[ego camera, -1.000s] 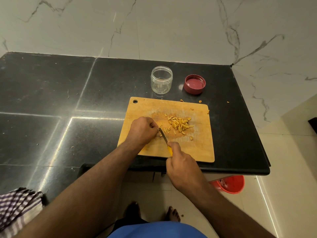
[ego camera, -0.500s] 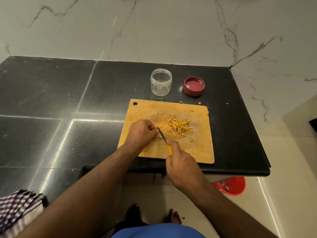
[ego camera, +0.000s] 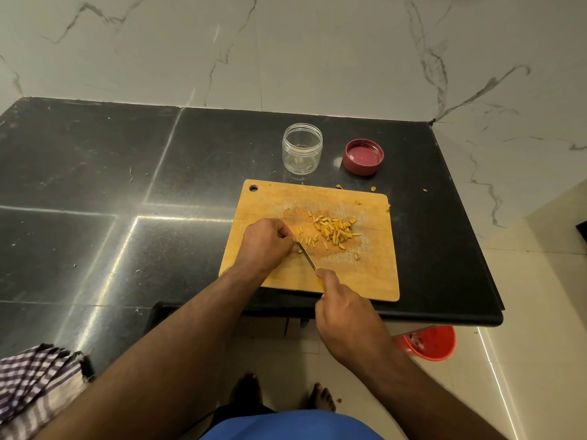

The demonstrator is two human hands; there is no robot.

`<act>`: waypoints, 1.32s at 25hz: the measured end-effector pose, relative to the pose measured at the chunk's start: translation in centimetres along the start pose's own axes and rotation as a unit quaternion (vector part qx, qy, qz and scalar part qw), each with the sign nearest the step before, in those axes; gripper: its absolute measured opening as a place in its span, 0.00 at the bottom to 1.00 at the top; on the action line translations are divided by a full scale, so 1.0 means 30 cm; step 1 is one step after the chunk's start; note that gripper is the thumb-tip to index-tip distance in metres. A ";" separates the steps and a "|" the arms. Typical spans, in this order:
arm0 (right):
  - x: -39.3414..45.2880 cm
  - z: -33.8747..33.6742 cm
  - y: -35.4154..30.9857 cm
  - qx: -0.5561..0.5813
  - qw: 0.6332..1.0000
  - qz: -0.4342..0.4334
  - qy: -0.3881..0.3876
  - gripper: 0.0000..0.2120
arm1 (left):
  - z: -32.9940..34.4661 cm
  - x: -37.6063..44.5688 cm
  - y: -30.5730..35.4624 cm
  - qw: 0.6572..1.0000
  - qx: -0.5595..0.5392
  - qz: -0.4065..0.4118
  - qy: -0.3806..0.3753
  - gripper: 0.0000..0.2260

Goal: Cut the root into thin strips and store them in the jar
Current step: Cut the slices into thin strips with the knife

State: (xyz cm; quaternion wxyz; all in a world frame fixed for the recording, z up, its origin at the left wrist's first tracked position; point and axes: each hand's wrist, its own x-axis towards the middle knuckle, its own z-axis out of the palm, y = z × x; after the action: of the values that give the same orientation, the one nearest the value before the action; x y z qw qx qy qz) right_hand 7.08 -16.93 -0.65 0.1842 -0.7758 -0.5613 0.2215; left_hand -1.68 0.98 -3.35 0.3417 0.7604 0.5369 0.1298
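A wooden cutting board (ego camera: 368,274) lies near the front edge of the black counter. A pile of thin yellow root strips (ego camera: 335,229) sits in its middle. My left hand (ego camera: 265,244) is curled on the board, pinching a piece of root hidden under its fingers. My right hand (ego camera: 344,308) grips a small knife (ego camera: 305,255) by its yellow handle, the blade tip right beside my left fingertips. The clear jar (ego camera: 302,147) stands open behind the board, with its red lid (ego camera: 362,156) upside down to its right.
A few root bits (ego camera: 373,188) lie on the black counter (ego camera: 127,185) behind the board. A checked cloth (ego camera: 35,385) hangs over the counter's front left. A red bucket (ego camera: 428,342) stands on the floor below the counter's right end. Marble wall behind.
The knife blade has shifted slightly beside my left fingers as it cuts. Both hands otherwise stay in place on the board.
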 end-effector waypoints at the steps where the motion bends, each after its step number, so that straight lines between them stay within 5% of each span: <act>1: -0.002 -0.004 0.003 0.006 1.000 -0.001 0.007 0.19 | -0.002 -0.001 0.001 1.000 0.001 0.003 -0.002 0.03; 17: 0.013 0.000 0.065 0.041 0.997 0.044 0.043 0.20 | -0.045 0.003 -0.043 0.993 -0.117 -0.031 -0.010 0.08; 24: -0.039 -0.005 0.095 0.045 0.999 0.015 -0.012 0.20 | -0.055 0.002 -0.036 0.989 -0.143 -0.040 -0.019 0.07; 27: -0.039 -0.030 0.141 0.053 0.996 0.059 0.032 0.20 | -0.068 -0.007 -0.046 0.992 -0.124 -0.025 -0.012 0.06; 33: 0.022 0.002 0.071 0.049 0.999 0.001 0.006 0.21 | -0.100 -0.019 -0.060 0.999 -0.048 -0.007 0.009 0.08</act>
State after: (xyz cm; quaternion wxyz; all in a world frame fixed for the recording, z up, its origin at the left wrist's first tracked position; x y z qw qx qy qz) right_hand 8.90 -16.94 -1.91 0.2253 -0.7675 -0.5481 0.2444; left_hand -4.91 1.95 -2.26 0.3742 0.7382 0.5380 0.1597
